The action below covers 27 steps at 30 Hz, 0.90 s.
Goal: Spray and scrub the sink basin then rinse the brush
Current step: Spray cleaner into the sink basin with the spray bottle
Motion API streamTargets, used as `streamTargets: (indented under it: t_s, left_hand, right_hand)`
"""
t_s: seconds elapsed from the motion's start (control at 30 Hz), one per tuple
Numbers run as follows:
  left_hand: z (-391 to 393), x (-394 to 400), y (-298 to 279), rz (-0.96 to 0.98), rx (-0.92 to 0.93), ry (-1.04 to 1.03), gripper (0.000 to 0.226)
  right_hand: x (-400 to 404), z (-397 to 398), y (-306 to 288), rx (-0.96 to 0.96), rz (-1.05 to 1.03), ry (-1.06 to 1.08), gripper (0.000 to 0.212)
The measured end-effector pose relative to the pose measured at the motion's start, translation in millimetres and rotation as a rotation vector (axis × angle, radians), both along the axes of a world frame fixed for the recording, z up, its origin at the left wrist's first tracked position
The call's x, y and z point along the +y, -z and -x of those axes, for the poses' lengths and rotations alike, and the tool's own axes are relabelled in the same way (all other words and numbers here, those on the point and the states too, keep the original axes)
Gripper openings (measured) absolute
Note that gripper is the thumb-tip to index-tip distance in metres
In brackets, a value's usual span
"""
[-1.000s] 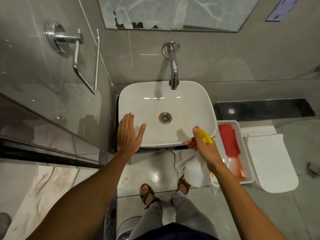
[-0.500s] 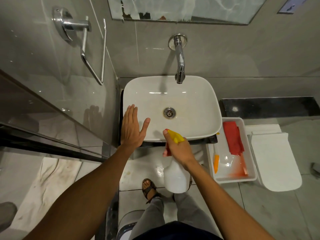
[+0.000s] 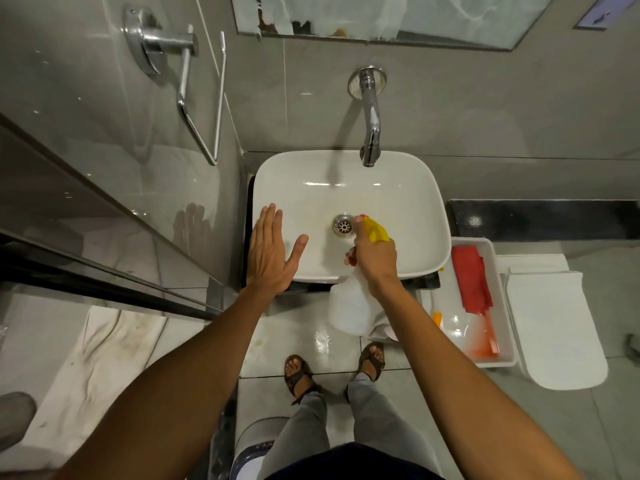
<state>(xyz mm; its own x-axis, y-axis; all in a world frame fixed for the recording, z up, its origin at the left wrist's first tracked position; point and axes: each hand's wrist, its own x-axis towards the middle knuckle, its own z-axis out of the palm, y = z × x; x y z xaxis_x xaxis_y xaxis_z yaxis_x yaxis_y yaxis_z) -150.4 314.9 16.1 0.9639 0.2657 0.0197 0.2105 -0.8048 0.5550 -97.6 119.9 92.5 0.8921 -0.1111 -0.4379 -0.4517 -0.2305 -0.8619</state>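
A white rectangular sink basin [image 3: 398, 202] sits under a chrome wall tap [image 3: 370, 133], with a metal drain [image 3: 342, 225] at its middle. My right hand [image 3: 375, 261] grips a translucent white spray bottle [image 3: 349, 306] by its neck; the yellow and red nozzle [image 3: 375, 230] points into the basin right beside the drain. My left hand [image 3: 272, 252] rests flat, fingers spread, on the basin's front left rim. The brush is not clearly seen; an orange handle [image 3: 437, 318] lies in the tray to the right.
A white tray [image 3: 505, 358] right of the sink holds a folded red cloth [image 3: 472, 278]. A closed white toilet lid [image 3: 554, 327] lies further right. A glass shower partition [image 3: 104, 202] with a chrome handle [image 3: 156, 43] stands at the left. My sandalled feet [image 3: 299, 372] stand on wet tiles.
My right hand has carried the spray bottle from the sink's front right corner up over the basin, nozzle now by the drain. My left hand has stayed on the rim.
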Motion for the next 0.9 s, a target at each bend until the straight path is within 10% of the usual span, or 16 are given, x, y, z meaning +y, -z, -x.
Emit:
streamTargets:
  t_s: [0.23,0.9]
  left_hand:
    - [-1,-4,-5,-0.029,0.003,-0.011,0.105]
    - [-67,-123,-4,-0.012,-0.005,0.157,0.080]
  right_hand:
    - [-52,-5,1,-0.021,0.083,0.076,0.066]
    - [-272,1,40,-0.043,-0.105,0.271,0.047]
